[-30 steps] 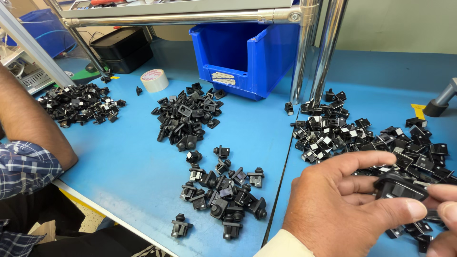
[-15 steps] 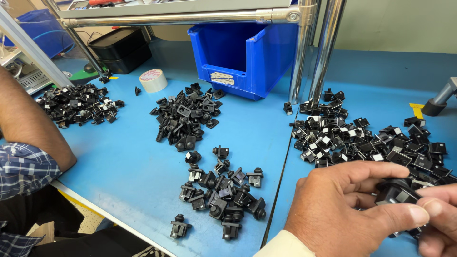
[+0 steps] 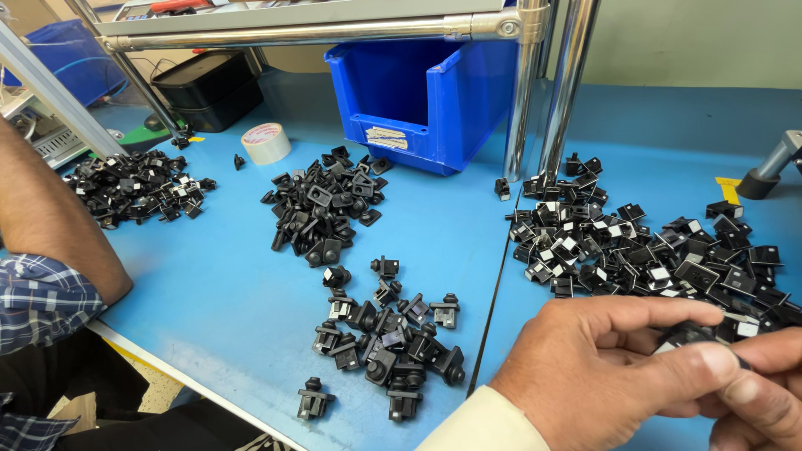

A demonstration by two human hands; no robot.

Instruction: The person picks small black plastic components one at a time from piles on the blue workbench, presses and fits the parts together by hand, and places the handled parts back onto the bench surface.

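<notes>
From the head camera, the left hand (image 3: 601, 372) sits at about five o'clock in the picture, its fingers curled and pinching a small black plastic part (image 3: 695, 334) between thumb and forefinger. The right hand (image 3: 764, 392) comes in at the lower right corner and closes its fingertips on the same part, so both hands grasp it together; most of the part is hidden by the fingers. Just above the hands, at three o'clock, a wide heap of black clips with pale faces (image 3: 643, 242) spreads over the blue counter (image 3: 225, 301). At six o'clock lies a smaller heap of black pegged parts (image 3: 388, 338), with one stray piece (image 3: 312, 399) near the counter's edge. Toward the middle, at eleven o'clock from that heap, is another pile of black parts (image 3: 322, 209), and a fourth pile (image 3: 138, 185) lies at nine o'clock. A roll of pale tape (image 3: 266, 143) and an open blue bin (image 3: 426, 96) stand at twelve o'clock behind a metal post (image 3: 525, 92). Another person's forearm (image 3: 46, 221) in a checked sleeve rests at the left edge.
</notes>
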